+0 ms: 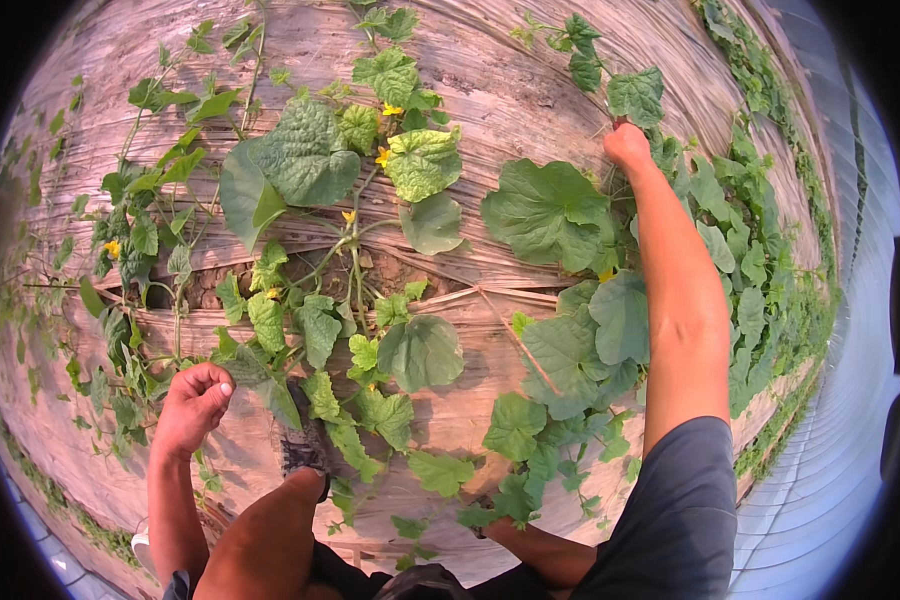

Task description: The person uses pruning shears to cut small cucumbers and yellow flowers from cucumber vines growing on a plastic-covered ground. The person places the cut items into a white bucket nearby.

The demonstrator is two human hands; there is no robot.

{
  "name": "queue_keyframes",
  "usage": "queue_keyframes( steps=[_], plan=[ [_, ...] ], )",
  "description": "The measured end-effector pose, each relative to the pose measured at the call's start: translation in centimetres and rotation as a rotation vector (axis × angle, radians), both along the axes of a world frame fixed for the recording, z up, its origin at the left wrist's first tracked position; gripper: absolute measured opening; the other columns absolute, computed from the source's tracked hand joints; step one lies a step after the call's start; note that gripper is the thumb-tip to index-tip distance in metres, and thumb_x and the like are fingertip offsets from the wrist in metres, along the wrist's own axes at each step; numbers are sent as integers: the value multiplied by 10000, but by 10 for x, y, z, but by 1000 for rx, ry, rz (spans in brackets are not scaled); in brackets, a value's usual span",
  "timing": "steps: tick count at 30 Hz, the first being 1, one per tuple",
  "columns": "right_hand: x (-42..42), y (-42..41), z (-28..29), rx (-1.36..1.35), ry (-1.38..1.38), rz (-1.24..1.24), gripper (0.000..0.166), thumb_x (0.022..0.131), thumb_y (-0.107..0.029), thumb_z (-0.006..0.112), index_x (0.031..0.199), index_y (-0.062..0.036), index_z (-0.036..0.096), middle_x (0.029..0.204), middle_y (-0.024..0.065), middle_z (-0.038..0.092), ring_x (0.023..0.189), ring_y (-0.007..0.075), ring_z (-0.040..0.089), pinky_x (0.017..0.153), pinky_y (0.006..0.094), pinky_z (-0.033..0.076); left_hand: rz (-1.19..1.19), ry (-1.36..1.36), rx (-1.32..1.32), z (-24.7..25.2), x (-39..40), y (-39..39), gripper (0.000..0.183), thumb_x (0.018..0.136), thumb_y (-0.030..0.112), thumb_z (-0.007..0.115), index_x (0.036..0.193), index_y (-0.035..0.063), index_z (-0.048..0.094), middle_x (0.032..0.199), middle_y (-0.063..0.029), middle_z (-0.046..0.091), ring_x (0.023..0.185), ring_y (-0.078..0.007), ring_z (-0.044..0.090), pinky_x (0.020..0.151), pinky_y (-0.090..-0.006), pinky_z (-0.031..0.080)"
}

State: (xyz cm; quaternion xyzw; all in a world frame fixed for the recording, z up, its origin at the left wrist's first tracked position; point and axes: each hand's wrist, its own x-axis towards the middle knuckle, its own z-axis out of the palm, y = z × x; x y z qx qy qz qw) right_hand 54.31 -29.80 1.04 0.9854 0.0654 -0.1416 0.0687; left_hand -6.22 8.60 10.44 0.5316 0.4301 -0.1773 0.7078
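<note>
My right arm stretches forward, and my right hand (628,146) is closed at a vine leaf (636,96) at the upper right. Its fingertips are mostly hidden, so any grip on the stem there is unclear. Just beyond, the vine's tip leaves (583,52) trail over the ground sheet. At the lower left my left hand (195,405) is curled, thumb against the fingers, with nothing visible in it. It is beside the leaves of a vine plant (262,375). Between my hands grows a larger cucumber-like plant (356,240) with broad leaves and yellow flowers (382,156).
Wrinkled plastic sheeting (495,90) covers the ground, with bare soil (390,274) showing through a torn gap. More vines (750,262) crowd the right side. A dry stalk (517,341) lies across the middle. My shoe (304,442) is among the leaves. A pale film wall (817,450) curves along the right.
</note>
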Motion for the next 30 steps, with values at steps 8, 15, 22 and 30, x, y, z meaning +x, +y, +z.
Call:
queue_keyframes(
  steps=[8, 15, 22, 30],
  plan=[
    [23, -104, 7, -137, -73, -99, 440, 882, -203, 507, 1291, -62, 585, 1286, 194, 605, 1267, 353, 518, 1025, 422, 442, 0, 67, 82, 11, -13, 9, 166, 907, 177, 696, 827, 68, 599, 605, 53, 501, 470, -27, 386, 409, -190, 279],
    [16, -95, -42, 69, -47, 302, 417, 868, -152, 526, 1275, -104, 602, 1263, 158, 618, 1235, 318, 535, 1006, 399, 447, 15, 61, 66, 8, -13, 14, 168, 903, 181, 709, 840, 64, 606, 617, 60, 503, 487, -24, 385, 421, -194, 285],
    [-48, 70, 10, 93, 165, 506, 262, 829, -208, 644, 1033, -50, 693, 993, 213, 700, 1000, 407, 640, 826, 446, 499, 51, 71, 98, 17, -26, 13, 143, 914, 162, 694, 843, 69, 611, 631, 57, 514, 500, -28, 398, 435, -197, 297],
    [-59, 131, 51, 772, -196, -22, 377, 908, -137, 439, 1228, -120, 638, 1106, 114, 688, 983, 249, 668, 850, 359, 504, 31, -10, 60, 11, -28, 12, 133, 908, 157, 701, 837, 69, 632, 653, 56, 540, 519, -25, 406, 450, -194, 307]
  ],
)
